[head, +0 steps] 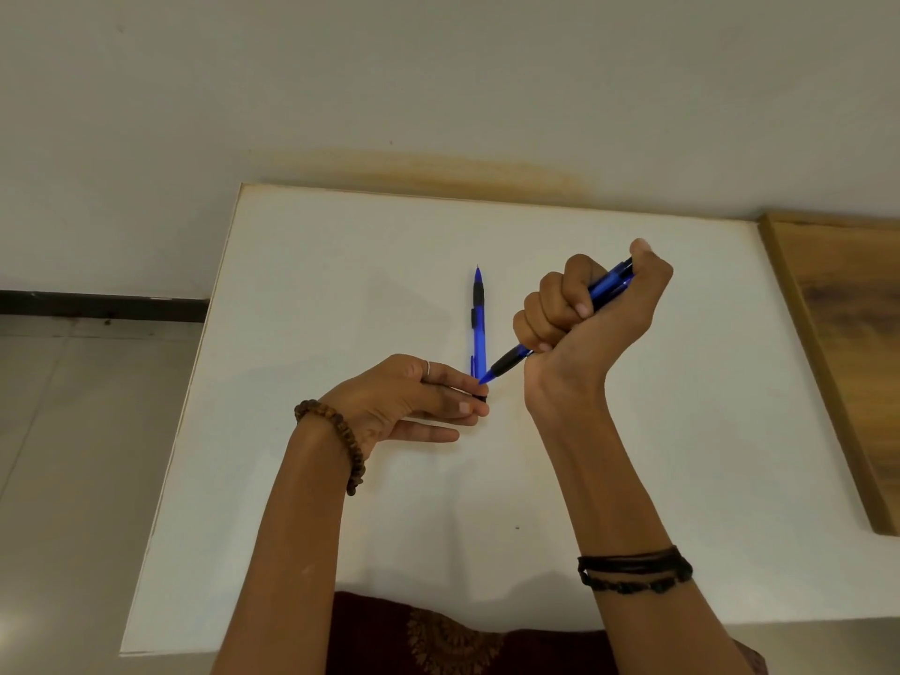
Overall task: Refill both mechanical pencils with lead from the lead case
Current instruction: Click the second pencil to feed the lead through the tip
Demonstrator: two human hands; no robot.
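My right hand [579, 309] grips a blue mechanical pencil [511, 362] in a fist, thumb over its top end, tip pointing down-left. The tip meets the fingertips of my left hand [409, 397], which pinch a small dark object [479, 398], mostly hidden; I cannot tell whether it is the lead case. A second blue mechanical pencil [478, 328] with a black grip lies flat on the white table [341, 265], tip pointing away from me, just behind my left fingertips.
The table's left edge drops to a tiled floor [73, 431]. A wooden board [837, 343] lies along the table's right side. A wall [438, 80] stands right behind the table.
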